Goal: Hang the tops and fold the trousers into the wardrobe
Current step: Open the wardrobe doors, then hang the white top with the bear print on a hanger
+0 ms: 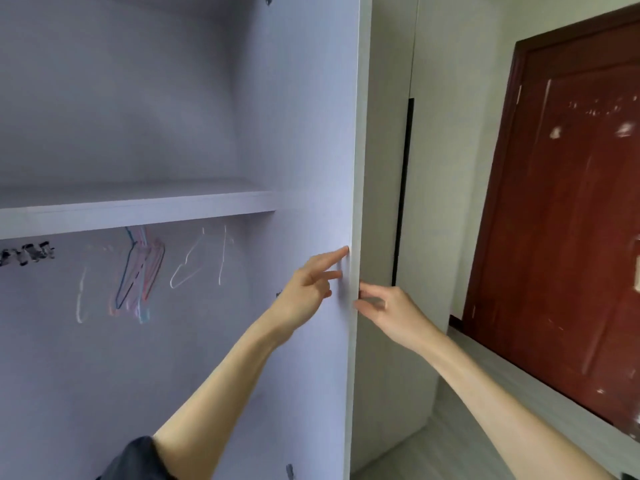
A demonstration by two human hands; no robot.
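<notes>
At the front edge of the open wardrobe's right side panel [311, 150], both hands meet. Left hand [308, 289] lies on the panel's inner face, index and middle fingers extended to the edge, holding nothing. Right hand [391, 310] reaches the edge from the 3 o'clock side, fingers loosely extended, holding nothing. Shelf [138, 209] spans the interior at 9 o'clock. Below it hang bare wire hangers [138, 271], blurred. Red-brown door [571, 202] stands at 3 o'clock. No tops or trousers in view.
</notes>
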